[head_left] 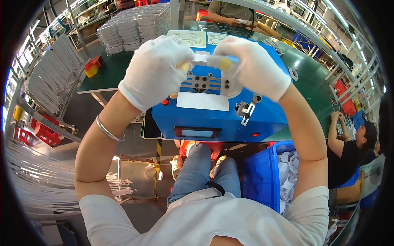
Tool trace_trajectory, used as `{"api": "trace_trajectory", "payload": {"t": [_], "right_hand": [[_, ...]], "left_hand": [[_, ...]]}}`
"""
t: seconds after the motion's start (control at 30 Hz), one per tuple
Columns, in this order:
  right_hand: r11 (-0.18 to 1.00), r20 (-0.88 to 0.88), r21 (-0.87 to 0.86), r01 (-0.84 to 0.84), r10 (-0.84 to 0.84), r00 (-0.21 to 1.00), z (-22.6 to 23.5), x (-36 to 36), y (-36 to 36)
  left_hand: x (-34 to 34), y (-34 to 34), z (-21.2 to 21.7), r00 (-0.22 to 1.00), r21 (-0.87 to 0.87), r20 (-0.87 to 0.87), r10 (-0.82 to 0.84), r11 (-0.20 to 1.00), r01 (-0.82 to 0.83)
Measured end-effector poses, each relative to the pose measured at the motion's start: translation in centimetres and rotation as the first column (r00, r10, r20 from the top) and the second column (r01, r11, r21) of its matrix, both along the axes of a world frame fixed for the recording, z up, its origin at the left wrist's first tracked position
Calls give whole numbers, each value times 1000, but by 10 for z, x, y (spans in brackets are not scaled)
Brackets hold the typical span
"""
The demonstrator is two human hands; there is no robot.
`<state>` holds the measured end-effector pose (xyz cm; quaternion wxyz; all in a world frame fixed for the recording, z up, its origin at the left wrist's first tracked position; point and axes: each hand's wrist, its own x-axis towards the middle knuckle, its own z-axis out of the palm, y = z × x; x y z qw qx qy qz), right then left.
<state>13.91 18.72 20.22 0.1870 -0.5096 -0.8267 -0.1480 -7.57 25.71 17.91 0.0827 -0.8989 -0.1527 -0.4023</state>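
Observation:
Both of my hands wear white gloves with yellow at the fingertips, raised over a blue bench machine (pixel 217 117). My left hand (pixel 160 67) is closed in a pinch at the machine's upper left. Facing it, my right hand (pixel 252 65) is pinched too and slightly blurred; a bit of light blue shows by its fingers. A small white piece (pixel 201 57) lies between the fingertips; I cannot tell whether either hand grips it. Below the hands are a slotted metal bracket (pixel 201 83) with dark screws and a white plate (pixel 202 101).
Right of my legs stands a blue bin (pixel 260 174) of white paper scraps (pixel 288 168). Clear plastic trays (pixel 137 26) are stacked at the back left, near a yellow tape roll (pixel 92 69). White cables (pixel 53 69) hang on a left rack. Other people sit across the bench and at right.

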Motion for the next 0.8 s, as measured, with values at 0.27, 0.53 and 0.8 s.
{"api": "trace_trajectory", "payload": {"t": [0.27, 0.53, 0.8], "right_hand": [[860, -843, -391, -329, -191, 504, -5, -6, 9], [949, -704, -279, -147, -98, 703, -10, -26, -6], [971, -575, -117, -206, 103, 812, -5, -19, -4]], "left_hand": [[4, 6, -8, 995, 123, 96, -28, 992, 16], [10, 15, -6, 999, -124, -30, 21, 992, -25], [9, 16, -11, 999, -151, -5, -51, 987, 49]]}}
